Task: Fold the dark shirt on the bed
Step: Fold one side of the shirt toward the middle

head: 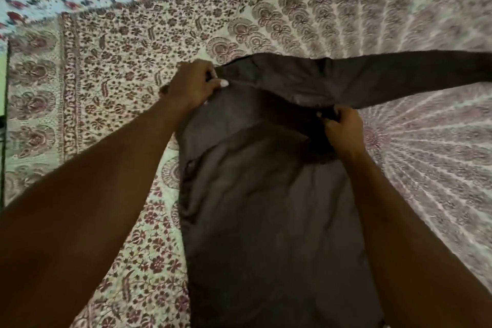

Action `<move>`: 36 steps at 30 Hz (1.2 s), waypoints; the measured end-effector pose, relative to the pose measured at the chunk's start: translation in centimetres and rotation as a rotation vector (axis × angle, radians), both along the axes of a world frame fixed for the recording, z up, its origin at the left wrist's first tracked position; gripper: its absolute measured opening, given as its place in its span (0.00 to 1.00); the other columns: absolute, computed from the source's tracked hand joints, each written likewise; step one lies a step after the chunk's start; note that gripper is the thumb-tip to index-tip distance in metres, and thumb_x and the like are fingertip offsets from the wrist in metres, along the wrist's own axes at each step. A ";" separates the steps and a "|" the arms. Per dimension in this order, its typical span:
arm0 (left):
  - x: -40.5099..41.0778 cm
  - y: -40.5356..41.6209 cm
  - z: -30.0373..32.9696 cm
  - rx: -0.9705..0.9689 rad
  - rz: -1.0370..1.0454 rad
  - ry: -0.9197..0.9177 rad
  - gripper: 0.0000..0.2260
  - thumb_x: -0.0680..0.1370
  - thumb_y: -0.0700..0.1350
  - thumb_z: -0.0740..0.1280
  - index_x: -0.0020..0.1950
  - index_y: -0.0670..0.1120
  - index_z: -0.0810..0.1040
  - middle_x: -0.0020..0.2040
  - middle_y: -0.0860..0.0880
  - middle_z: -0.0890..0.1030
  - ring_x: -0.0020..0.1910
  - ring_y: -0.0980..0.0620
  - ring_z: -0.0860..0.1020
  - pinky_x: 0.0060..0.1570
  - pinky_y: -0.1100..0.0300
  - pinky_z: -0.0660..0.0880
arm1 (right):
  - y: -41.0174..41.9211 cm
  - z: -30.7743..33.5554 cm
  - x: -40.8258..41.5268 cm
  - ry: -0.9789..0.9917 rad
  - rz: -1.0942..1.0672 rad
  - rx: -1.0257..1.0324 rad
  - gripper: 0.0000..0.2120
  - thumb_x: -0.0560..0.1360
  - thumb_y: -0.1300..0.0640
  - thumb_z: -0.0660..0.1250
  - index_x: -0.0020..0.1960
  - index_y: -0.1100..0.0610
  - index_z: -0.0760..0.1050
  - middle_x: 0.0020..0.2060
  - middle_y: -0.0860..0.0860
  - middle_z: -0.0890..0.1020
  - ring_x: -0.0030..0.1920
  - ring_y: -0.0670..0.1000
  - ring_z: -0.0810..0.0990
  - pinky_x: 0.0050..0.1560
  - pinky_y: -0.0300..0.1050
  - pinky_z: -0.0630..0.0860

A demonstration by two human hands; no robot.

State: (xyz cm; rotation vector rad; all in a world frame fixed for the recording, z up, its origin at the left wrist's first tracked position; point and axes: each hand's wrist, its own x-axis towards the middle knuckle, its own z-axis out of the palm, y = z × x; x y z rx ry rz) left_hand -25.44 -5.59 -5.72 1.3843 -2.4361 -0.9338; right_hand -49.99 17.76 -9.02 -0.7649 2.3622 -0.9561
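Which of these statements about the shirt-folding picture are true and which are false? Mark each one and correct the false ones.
1. Both hands grip the dark shirt. True.
2. The shirt lies on a plain white sheet. False: the bedspread has a floral print.
3. One sleeve stretches out to the right. True.
4. The left hand rests flat on the bedspread. False: its fingers pinch the shirt's upper left edge.
5. The right hand grips cloth where the sleeve joins the body. True.
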 end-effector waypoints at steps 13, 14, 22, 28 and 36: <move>-15.4 -0.8 -4.7 -0.061 0.076 -0.015 0.09 0.75 0.52 0.73 0.42 0.50 0.76 0.40 0.50 0.79 0.46 0.47 0.80 0.49 0.50 0.76 | -5.0 -0.1 -16.9 0.226 0.052 0.318 0.14 0.77 0.64 0.63 0.62 0.60 0.70 0.59 0.63 0.77 0.61 0.66 0.75 0.62 0.65 0.73; -16.0 -1.2 -5.1 -0.063 0.085 0.009 0.09 0.76 0.50 0.73 0.42 0.50 0.75 0.41 0.48 0.80 0.45 0.47 0.80 0.49 0.51 0.76 | -5.9 0.2 -18.0 0.264 0.040 0.331 0.15 0.76 0.64 0.63 0.62 0.58 0.71 0.58 0.61 0.78 0.62 0.65 0.75 0.65 0.68 0.69; -17.7 -2.8 -9.0 0.039 0.157 0.101 0.10 0.74 0.34 0.67 0.52 0.46 0.77 0.47 0.44 0.81 0.48 0.44 0.81 0.50 0.53 0.79 | -6.8 -2.7 -19.8 0.339 0.091 0.403 0.37 0.69 0.58 0.75 0.73 0.51 0.62 0.74 0.60 0.61 0.74 0.65 0.57 0.69 0.75 0.52; -14.2 0.9 -9.8 -0.099 0.083 0.127 0.10 0.73 0.35 0.67 0.53 0.43 0.78 0.54 0.42 0.79 0.49 0.44 0.79 0.52 0.47 0.78 | -0.1 -7.4 -9.2 0.279 0.092 0.195 0.14 0.74 0.48 0.68 0.56 0.53 0.74 0.59 0.57 0.73 0.63 0.61 0.70 0.62 0.65 0.68; -3.6 11.5 -12.0 -0.223 0.154 -0.102 0.08 0.71 0.38 0.66 0.50 0.43 0.78 0.55 0.40 0.74 0.54 0.38 0.75 0.52 0.46 0.75 | 8.6 -8.1 9.9 -0.092 0.230 0.282 0.16 0.77 0.41 0.66 0.44 0.55 0.77 0.39 0.54 0.84 0.46 0.59 0.83 0.42 0.48 0.76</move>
